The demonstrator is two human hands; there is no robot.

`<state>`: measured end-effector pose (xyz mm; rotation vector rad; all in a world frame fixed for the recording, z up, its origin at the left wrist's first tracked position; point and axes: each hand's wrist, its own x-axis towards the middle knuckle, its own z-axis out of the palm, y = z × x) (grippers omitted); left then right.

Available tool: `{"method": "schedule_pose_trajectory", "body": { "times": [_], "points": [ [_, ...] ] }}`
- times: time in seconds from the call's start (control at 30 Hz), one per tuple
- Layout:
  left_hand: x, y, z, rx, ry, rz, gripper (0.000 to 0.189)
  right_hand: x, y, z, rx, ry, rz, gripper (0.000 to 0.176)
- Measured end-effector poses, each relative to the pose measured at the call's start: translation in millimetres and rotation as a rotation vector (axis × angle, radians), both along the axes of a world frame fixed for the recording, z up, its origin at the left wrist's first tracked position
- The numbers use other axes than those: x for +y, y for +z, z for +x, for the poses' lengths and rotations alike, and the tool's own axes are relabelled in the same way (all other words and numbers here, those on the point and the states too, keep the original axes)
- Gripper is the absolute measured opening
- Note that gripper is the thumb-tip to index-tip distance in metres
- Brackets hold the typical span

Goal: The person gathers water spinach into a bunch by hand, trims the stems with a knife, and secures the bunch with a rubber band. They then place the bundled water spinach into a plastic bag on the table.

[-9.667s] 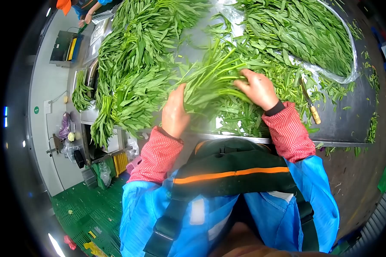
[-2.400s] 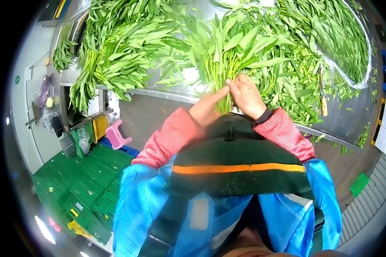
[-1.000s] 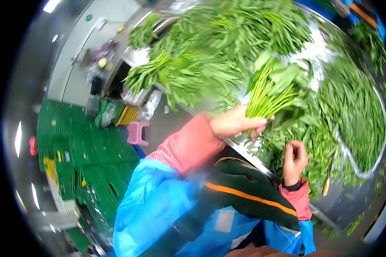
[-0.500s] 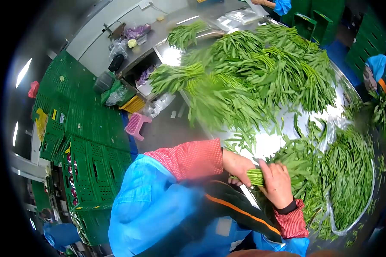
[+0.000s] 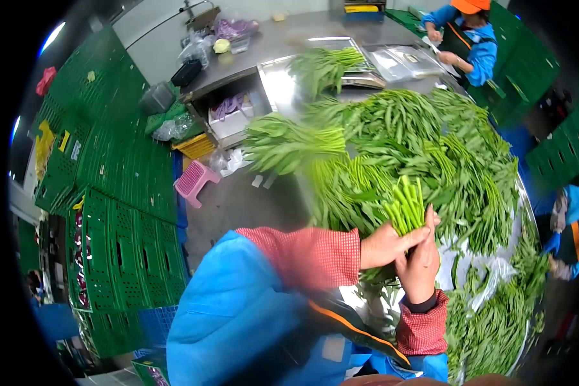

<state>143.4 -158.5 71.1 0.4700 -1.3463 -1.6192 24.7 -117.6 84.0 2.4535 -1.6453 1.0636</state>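
Note:
A small bunch of leafy greens [image 5: 405, 209] stands upright with its cut stem ends pointing up. My left hand [image 5: 389, 246] is wrapped around the stems from the left side. From below and to the right, my right hand [image 5: 421, 267] closes on the same bunch, its fingers touching the left hand's. The leaves of the bunch are mostly hidden below my hands. Just beyond lies a big pile of similar leafy greens [image 5: 399, 122] on the metal table. More loose greens [image 5: 489, 341] spread to the right, beside a clear plastic bag [image 5: 492, 280].
Another bunch [image 5: 296, 141] lies at the pile's left edge. Green crates [image 5: 135, 244] are stacked at left, near a pink stool [image 5: 195, 183]. Plastic packets [image 5: 405, 62] lie at the back, where a person in an orange cap [image 5: 471, 45] stands. Another person [image 5: 569, 231] is at right.
Both hands have lifted the bunch up and tipped it from lying sideways to stem ends up. The camera view has shifted, showing more of the person at the back.

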Motion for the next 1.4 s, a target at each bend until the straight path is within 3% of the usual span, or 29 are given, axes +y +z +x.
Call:
{"method": "schedule_pose_trajectory", "body": {
  "times": [0.03, 0.1, 0.2, 0.3, 0.33, 0.43, 0.5, 0.57, 0.6, 0.63, 0.67, 0.8, 0.9, 0.97, 1.0, 1.03, 1.1, 1.2, 1.3, 1.33, 1.4],
  "points": [
    [-15, 4, 9, 0.053, 0.061, 0.05, 0.03, -13, 3, 8, 0.032, 0.044, -0.014, 0.093],
    [-54, 25, 49, -0.127, 0.207, -0.026, 0.023, -26, 17, 24, -0.079, -0.004, 0.185, 0.101],
    [-116, 74, 113, -0.47, 0.423, -0.042, 0.023, -48, -2, 27, -0.265, -0.106, 0.068, 0.098],
    [-191, 80, 167, -0.705, 0.615, -0.016, 0.024, -56, -30, 33, -0.271, -0.173, 0.28, 0.089],
    [-219, 77, 187, -0.927, 0.659, -0.32, 0.026, -56, -43, 37, -0.251, -0.151, 0.317, 0.084],
    [-313, 18, 261, -1.391, 0.752, -1.056, 0.035, -48, -63, 53, -0.191, -0.092, 0.477, 0.08],
    [-348, -21, 295, -1.566, 0.642, -0.999, 0.032, -44, -67, 59, -0.212, -0.128, 0.618, 0.076],
    [-392, -70, 319, -1.929, 0.466, -0.784, 0.028, -45, -75, 57, -0.158, -0.163, 0.647, 0.074],
    [-408, -98, 328, -1.966, 0.412, -0.617, 0.029, -45, -77, 52, -0.149, -0.168, 0.635, 0.071],
    [-400, -95, 320, -1.736, 0.458, -0.686, 0.036, -47, -76, 49, -0.056, -0.211, 0.641, 0.067],
    [-391, -91, 300, -1.176, 0.388, 0.131, 0.048, -46, -77, 46, -0.017, -0.235, 0.632, 0.065],
    [-471, -215, 368, -1.627, 0.165, -0.402, 0.08, -43, -79, 37, -0.012, -0.273, 0.745, 0.059],
    [-508, -277, 419, -1.688, 0.109, -0.575, 0.111, -38, -104, 38, -0.085, -0.221, 0.581, 0.056],
    [-465, -225, 373, -1.411, 0.059, -0.372, 0.1, -33, -118, 36, -0.085, -0.182, 0.514, 0.052],
    [-467, -210, 366, -1.749, 0.08, -0.32, 0.102, -32, -121, 34, -0.094, -0.172, 0.528, 0.05],
    [-454, -189, 349, -1.913, 0.142, -0.367, 0.097, -30, -123, 32, -0.106, -0.159, 0.539, 0.048],
    [-440, -143, 319, -2.064, -0.025, -0.344, 0.082, -23, -124, 24, -0.128, -0.154, 0.565, 0.045],
    [-380, -84, 245, -1.9, -0.014, -0.463, 0.061, -2, -121, 14, -0.145, -0.183, 0.555, 0.04],
    [-261, -29, 126, -1.246, -0.242, -0.377, 0.05, 20, -113, -10, -0.092, -0.146, 0.564, 0.036],
    [-217, -13, 86, -1.114, -0.385, -0.212, 0.054, 30, -115, -13, -0.163, -0.21, 0.565, 0.034],
    [-145, -3, 21, -0.959, -0.655, -0.298, 0.068, 55, -127, -26, -0.17, -0.217, 0.478, 0.034]
  ]
}}
